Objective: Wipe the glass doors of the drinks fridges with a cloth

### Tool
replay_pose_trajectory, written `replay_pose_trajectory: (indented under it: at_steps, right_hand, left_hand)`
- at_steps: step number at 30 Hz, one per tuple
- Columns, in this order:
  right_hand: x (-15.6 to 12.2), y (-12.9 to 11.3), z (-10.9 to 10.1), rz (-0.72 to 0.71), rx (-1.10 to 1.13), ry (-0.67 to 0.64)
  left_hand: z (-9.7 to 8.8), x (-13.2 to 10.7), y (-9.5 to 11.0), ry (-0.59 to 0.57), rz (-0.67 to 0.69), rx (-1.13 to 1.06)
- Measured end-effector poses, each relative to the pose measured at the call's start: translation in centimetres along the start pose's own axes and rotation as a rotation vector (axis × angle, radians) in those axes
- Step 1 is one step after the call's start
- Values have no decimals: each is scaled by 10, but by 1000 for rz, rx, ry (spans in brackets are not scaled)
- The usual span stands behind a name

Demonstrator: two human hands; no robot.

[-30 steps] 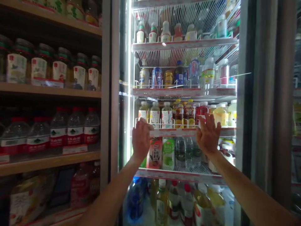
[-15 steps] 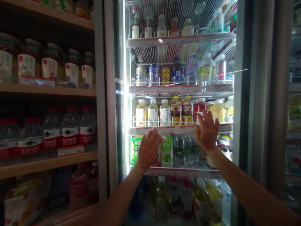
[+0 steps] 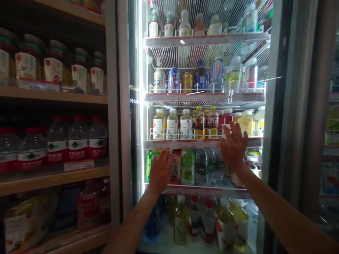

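Observation:
Both hands are raised in front of a lit drinks fridge. My left hand [image 3: 160, 171] is open, its fingers stretched upward. It partly covers a green package [image 3: 150, 162] and a dark red one [image 3: 176, 167] on the lower shelf; a green bottle [image 3: 188, 167] stands just to the right. My right hand [image 3: 233, 146] is open with fingers apart, in front of the shelf edge, nearest to a red bottle [image 3: 227, 117]. Neither hand holds anything visible. Whether the fingers touch glass or hang in the air I cannot tell.
White-capped tea bottles [image 3: 172, 123] and yellow-capped dark bottles [image 3: 205, 121] line the middle shelf. Cans [image 3: 174, 80] and bottles fill the shelf above. On the left, a wooden rack [image 3: 55, 95] carries jars and red-capped water bottles [image 3: 78, 135]. A metal frame [image 3: 293, 123] borders the right side.
My left hand has shifted slightly left and down, showing more of the dark red package. My right hand stays nearly in place. The whole view has shifted a little.

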State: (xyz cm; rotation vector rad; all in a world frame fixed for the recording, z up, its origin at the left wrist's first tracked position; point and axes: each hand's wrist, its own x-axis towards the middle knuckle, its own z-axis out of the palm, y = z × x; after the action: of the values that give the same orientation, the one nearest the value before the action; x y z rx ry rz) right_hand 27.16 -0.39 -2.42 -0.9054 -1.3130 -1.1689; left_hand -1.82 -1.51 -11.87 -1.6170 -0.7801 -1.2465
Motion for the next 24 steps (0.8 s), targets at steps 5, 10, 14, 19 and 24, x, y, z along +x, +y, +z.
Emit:
replay_pose_trajectory:
  at_steps: [5, 10, 14, 19, 24]
  right_hand:
    - [-12, -24, -3, 60, 34, -30]
    - [-49, -93, -3, -99, 187, -157]
    - [-64, -107, -3, -117, 233, -178]
    - [-65, -99, -8, -107, 242, -174]
    - [-75, -105, -14, -147, 265, -194]
  left_hand:
    - [-13, -8, -24, 148, -411, 36]
    - [6, -10, 19, 1, -28, -26]
    - [-5, -19, -10, 1, -90, 57]
    - [-13, -35, -14, 105, -373, 83]
    - [-5, -59, 19, -152, 265, -21]
